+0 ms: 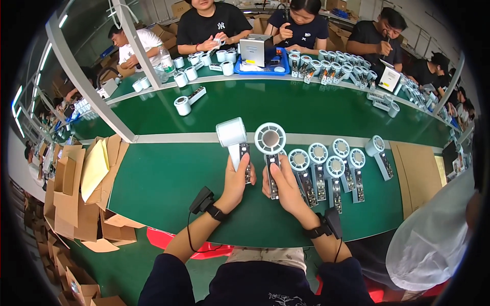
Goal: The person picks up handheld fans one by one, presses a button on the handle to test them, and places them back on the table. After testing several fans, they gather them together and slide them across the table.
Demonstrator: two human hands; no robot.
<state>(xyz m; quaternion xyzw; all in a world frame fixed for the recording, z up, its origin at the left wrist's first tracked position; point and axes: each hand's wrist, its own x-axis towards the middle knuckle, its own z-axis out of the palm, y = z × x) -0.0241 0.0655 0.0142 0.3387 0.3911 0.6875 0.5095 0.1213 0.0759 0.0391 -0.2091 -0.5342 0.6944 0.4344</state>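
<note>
My left hand (236, 178) is closed round the handle of a pale blue handheld fan (231, 132), whose round head is turned sideways. A dark circuit board shows along its handle. Beside it, my right hand (284, 184) grips a second handheld fan (270, 137) with its spoked round face toward me and the thumb on the circuit board in its handle. Both fans are held up over the green bench (158, 188). Just right of my right hand, several similar fans (335, 167) lie in a cluster, boards exposed. Another fan (375, 146) lies apart at the right.
A grey rail (178, 137) separates my bench from a green conveyor strip (153, 109) carrying a fan (182, 105). Co-workers sit beyond, near more fans and a blue tray (282, 67). Cardboard boxes (69, 188) crowd the left; flat cardboard (416, 176) and a person's pale sleeve (429, 239) are right.
</note>
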